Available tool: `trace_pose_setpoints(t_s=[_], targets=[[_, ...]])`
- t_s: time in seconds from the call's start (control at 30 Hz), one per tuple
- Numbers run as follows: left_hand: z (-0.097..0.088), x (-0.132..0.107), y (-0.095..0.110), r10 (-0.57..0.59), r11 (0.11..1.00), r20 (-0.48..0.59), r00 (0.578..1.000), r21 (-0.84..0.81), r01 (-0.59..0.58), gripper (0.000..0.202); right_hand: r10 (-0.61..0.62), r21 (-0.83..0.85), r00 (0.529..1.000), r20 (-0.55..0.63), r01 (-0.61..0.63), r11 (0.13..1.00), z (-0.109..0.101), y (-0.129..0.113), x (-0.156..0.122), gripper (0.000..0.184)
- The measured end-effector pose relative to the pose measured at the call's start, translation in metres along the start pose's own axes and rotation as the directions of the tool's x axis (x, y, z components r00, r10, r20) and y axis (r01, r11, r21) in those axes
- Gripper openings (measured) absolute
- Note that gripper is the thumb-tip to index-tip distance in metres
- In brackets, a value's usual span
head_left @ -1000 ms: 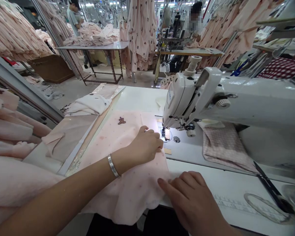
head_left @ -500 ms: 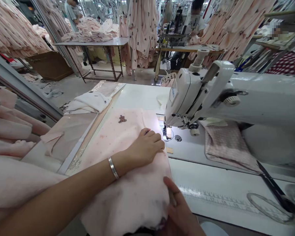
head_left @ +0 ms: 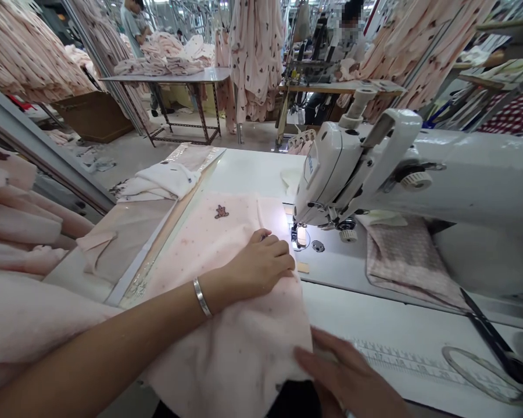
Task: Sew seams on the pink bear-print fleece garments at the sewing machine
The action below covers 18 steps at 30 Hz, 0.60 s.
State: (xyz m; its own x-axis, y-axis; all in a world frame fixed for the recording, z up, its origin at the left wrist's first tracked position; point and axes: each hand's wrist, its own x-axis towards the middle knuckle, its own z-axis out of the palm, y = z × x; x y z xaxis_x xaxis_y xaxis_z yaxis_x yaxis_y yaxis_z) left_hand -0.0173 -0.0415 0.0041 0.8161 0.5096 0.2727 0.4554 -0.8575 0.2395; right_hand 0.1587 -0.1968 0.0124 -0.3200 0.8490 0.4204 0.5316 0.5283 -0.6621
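In the head view, the pink fleece panel (head_left: 239, 342), which formed a raised mound at the front of the surface (head_left: 253, 168) half a second ago, now lies flatter. Its edge runs just beside the presser foot (head_left: 299, 235) of the white industrial sewing machine (head_left: 326, 174), so the cloth is spread in front of the foot rather than gathered. The right hand (head_left: 344, 371) has moved out from under the mound to the panel's lower right edge, palm down and fingers spread. The left hand (head_left: 261, 258) rests on the panel near the foot, fingers lightly curved, with its forearm crossing from the lower left and a silver bangle (head_left: 199, 297) at the wrist. The hands are well apart, and neither is clamped on the cloth. A bear appliqué (head_left: 221, 212) faces up on the panel. A folded checked cloth (head_left: 405, 261) lies right of the machine, and stacked pink garments (head_left: 17, 220) lie left of the surface.
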Motion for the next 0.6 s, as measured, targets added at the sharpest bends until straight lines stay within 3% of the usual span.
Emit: trace_pose_setpoints(t_s=[0.07,0.13,0.2,0.33,0.43,0.53,0.6], targets=[[-0.002,0.0,0.001,-0.001,1.0,0.009,1.0,-0.002,0.001,0.02,-0.229,-0.291,0.971,0.071,0.24,0.926,-0.008,0.013,0.008,0.036],[-0.004,0.001,0.001,-0.017,1.0,0.024,1.0,-0.013,0.018,0.019,-0.256,-0.384,0.966,0.028,0.247,0.89,-0.007,0.021,0.012,0.03],[-0.007,0.004,0.001,-0.05,0.998,0.056,0.997,-0.038,0.052,0.017,-0.228,-0.376,0.973,-0.028,0.2,0.905,-0.002,0.025,0.012,0.026],[-0.009,0.011,0.005,-0.077,0.995,0.055,0.996,0.063,0.073,0.013,-0.245,-0.356,0.969,0.029,0.238,0.903,0.005,0.026,0.011,0.025],[-0.006,0.011,0.02,-0.043,0.979,0.057,0.997,0.204,0.03,0.009,-0.251,-0.355,0.967,0.046,0.25,0.901,0.003,0.027,0.012,0.027],[-0.002,-0.001,0.041,-0.043,0.981,0.122,0.992,0.194,0.019,0.012,-0.258,-0.351,0.965,0.039,0.255,0.901,0.0,0.028,0.014,0.027],[0.001,-0.012,0.048,-0.079,0.982,0.078,0.994,0.175,0.065,0.015,-0.245,-0.342,0.968,0.051,0.248,0.906,-0.001,0.03,0.016,0.027]])
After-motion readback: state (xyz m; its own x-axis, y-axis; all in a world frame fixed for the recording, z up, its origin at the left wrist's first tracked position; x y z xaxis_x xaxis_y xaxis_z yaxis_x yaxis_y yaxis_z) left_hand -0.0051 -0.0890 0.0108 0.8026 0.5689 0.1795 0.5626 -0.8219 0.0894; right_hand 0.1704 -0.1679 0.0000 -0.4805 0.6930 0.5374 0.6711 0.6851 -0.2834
